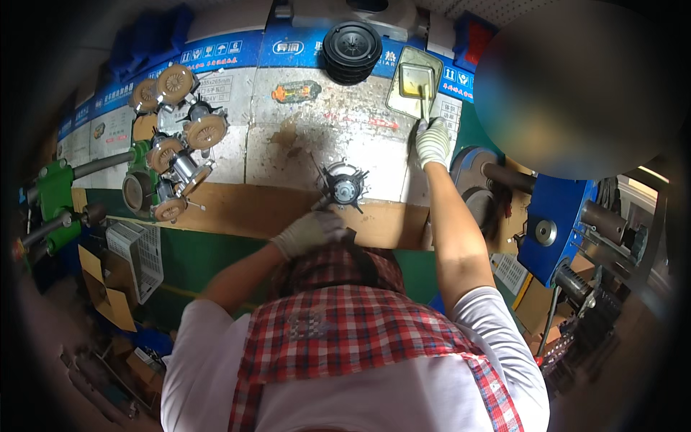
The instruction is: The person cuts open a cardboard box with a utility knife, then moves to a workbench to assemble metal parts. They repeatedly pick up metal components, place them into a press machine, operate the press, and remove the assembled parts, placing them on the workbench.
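My gloved right hand [433,144] is closed round the pale, thin handle of what looks like a brush [425,103]. Its far end reaches into a small square dish of yellowish liquid [415,80], which sits on a pale tray [409,108]. In front of me, a small motor with a dark bracket and a silvery round centre [345,189] rests at the near edge of the cardboard-covered bench. Close below it is my gloved left hand [311,235]; its fingers are blurred and partly hidden, so their grip is unclear.
Several motors with brown fan wheels [205,132] are piled at the left. A stack of black round parts [352,52] stands at the back. Green clamp-like equipment [56,194] is on the left, a blue machine [551,230] on the right. Cardboard [273,165] covers the bench.
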`<act>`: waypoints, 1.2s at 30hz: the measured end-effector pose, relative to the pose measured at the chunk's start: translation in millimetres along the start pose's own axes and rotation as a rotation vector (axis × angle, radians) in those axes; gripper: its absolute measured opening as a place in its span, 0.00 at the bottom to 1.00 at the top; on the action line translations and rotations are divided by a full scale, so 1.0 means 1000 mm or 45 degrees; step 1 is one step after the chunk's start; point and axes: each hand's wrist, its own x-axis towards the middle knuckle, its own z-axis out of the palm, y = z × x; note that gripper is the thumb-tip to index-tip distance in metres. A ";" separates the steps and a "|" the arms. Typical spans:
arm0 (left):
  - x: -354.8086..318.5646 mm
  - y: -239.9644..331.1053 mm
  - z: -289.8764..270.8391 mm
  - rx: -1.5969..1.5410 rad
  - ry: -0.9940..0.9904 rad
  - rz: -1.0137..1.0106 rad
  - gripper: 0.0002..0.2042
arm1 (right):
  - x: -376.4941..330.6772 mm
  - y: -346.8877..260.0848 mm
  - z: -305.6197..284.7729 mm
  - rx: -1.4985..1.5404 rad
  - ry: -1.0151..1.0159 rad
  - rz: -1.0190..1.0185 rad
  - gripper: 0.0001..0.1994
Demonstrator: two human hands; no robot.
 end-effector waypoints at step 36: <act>0.082 -0.042 -0.083 -0.685 -0.131 -0.808 0.25 | -0.107 -0.067 -0.195 0.444 -0.749 -0.601 0.11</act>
